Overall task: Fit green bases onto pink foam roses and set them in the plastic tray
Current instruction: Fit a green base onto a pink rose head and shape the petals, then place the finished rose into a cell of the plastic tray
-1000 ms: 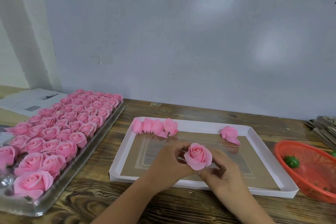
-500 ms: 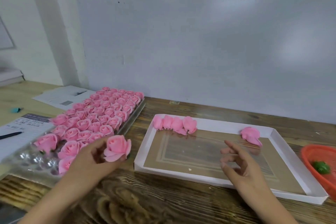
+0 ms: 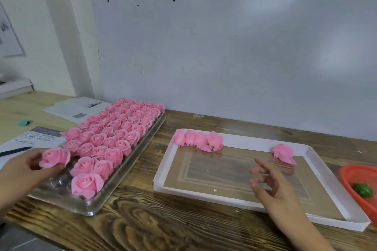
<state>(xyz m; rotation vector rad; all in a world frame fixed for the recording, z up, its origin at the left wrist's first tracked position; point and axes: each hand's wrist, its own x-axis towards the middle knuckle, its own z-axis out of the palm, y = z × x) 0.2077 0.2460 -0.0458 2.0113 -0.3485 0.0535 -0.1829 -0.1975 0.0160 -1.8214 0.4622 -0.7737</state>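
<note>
My left hand (image 3: pixel 22 167) grips a pink foam rose (image 3: pixel 54 157) over the near left corner of the clear plastic tray (image 3: pixel 130 161), which holds several rows of upright roses. My right hand (image 3: pixel 271 185) hovers over the white cardboard tray (image 3: pixel 230 198), fingers loosely spread, holding nothing. Several loose roses (image 3: pixel 199 140) lie on their sides at that tray's far edge, and one more rose (image 3: pixel 284 154) lies at its far right corner. A green base (image 3: pixel 364 189) sits in the red basket (image 3: pixel 356 171) at the right edge.
Papers (image 3: pixel 77 108) and a pen (image 3: pixel 14 151) lie on the table left of the plastic tray. A white board leans against the wall behind. The wooden table's front edge runs along the bottom left.
My left hand carried the rose from above the white tray leftward to the plastic tray's near corner. My right hand let go of it and stayed over the white tray.
</note>
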